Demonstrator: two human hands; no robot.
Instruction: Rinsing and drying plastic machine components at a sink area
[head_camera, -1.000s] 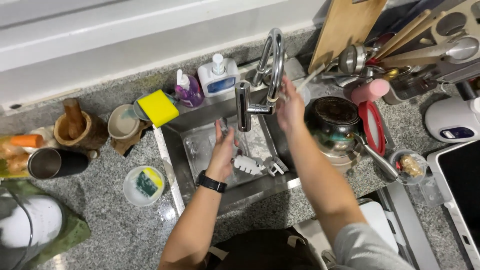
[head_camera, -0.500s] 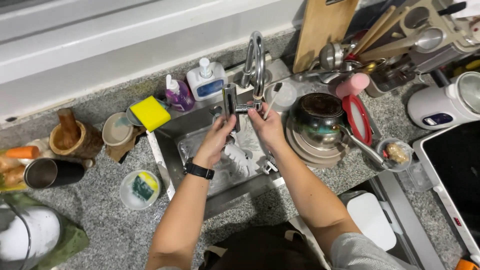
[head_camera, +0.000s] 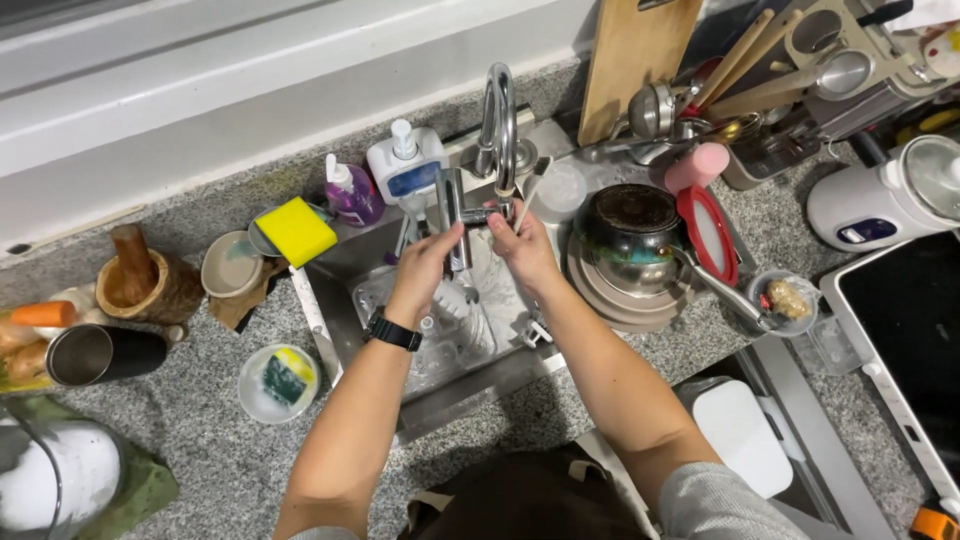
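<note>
Both my hands are raised over a small steel sink (head_camera: 340, 290), just under the spout of a curved chrome tap (head_camera: 497, 120). My left hand (head_camera: 428, 262), with a black watch on its wrist, has its fingers loosely together beside the spout. My right hand (head_camera: 522, 245) faces it, fingers bent, close to the tap's side lever. Neither hand visibly holds anything. Water runs down between them into the sink, where white items (head_camera: 455, 310) lie.
A yellow sponge (head_camera: 295, 230), purple and white soap bottles (head_camera: 352, 192) stand behind the sink. A dark pot on stacked plates (head_camera: 630, 240) sits right, with a cutting board (head_camera: 635, 60), utensils and a white kettle (head_camera: 880, 200). A wooden mortar (head_camera: 145, 280) and metal cup (head_camera: 95, 352) are left.
My right hand came down from the tap's top to meet my left hand under the spout. The camera view shifted closer over the sink.
</note>
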